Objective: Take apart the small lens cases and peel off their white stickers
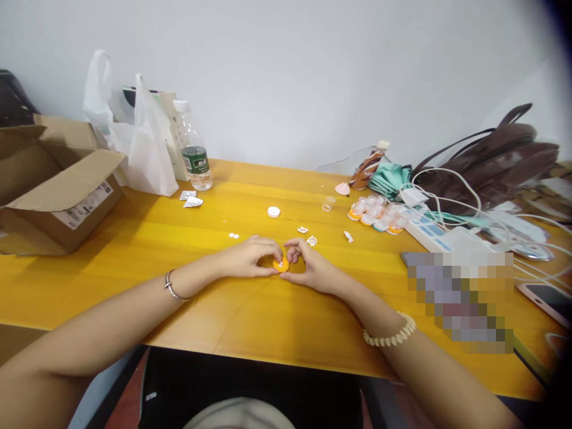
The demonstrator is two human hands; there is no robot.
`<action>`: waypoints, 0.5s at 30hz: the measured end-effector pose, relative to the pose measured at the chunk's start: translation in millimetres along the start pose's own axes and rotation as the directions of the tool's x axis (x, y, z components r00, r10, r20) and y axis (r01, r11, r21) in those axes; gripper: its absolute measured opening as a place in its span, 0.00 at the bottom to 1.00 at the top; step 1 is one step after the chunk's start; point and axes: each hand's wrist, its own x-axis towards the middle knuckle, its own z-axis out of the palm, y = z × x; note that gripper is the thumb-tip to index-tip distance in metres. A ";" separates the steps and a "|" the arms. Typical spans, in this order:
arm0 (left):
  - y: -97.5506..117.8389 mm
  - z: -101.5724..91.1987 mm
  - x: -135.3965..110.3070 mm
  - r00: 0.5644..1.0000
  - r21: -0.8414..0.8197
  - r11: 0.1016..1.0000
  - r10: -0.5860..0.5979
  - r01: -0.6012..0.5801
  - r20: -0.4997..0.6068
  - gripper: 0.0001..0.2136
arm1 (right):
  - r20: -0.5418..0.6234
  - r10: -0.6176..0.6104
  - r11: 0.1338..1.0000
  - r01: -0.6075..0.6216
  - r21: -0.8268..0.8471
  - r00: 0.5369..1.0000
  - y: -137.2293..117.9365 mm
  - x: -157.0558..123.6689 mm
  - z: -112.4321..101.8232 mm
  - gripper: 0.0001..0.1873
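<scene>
Both my hands rest on the yellow wooden table point(134, 238), meeting in the middle. My left hand point(248, 257) pinches a small round orange disc point(281, 265) with a tiny white piece on top. My right hand point(308, 265) is curled closed against the disc's other side and grips it too. Small white cut-out pieces point(311, 241) lie just beyond my fingers, with a white cap point(273, 211) further back. A silver bangle is on my left wrist, a beaded bracelet on my right.
An open cardboard box point(49, 185) sits at the left, with white plastic bags point(143, 143) and a water bottle point(193, 149) behind. Orange and white small parts point(378, 214), a power strip point(435, 235), cables, a brown bag point(496, 158) and a phone point(547, 301) crowd the right.
</scene>
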 end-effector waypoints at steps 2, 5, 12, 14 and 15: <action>0.9 -0.2 -0.2 0.999 -0.022 0.999 -0.037 0.037 -0.016 0.10 | -0.004 0.007 1.000 -0.007 0.030 1.000 1.5 -0.4 0.4 0.28; 0.2 -5.1 -0.8 0.994 -0.082 0.993 -0.086 0.080 -0.074 0.12 | 0.002 0.013 0.999 -0.013 0.053 1.000 2.3 -1.0 0.0 0.29; -35.7 -30.2 -0.8 0.813 0.039 0.901 -0.370 0.431 -0.449 0.11 | 0.015 0.047 0.998 -0.047 0.032 0.999 -0.3 0.0 -1.2 0.27; -50.9 -33.9 -0.7 0.769 0.127 0.828 -0.434 0.545 -0.470 0.09 | 0.018 0.059 0.998 -0.059 0.021 0.998 -1.8 0.6 -1.4 0.24; -57.5 -34.9 -0.6 0.757 0.163 0.794 -0.463 0.585 -0.462 0.09 | 0.019 0.063 0.998 -0.063 0.014 0.998 -2.4 0.9 -1.4 0.23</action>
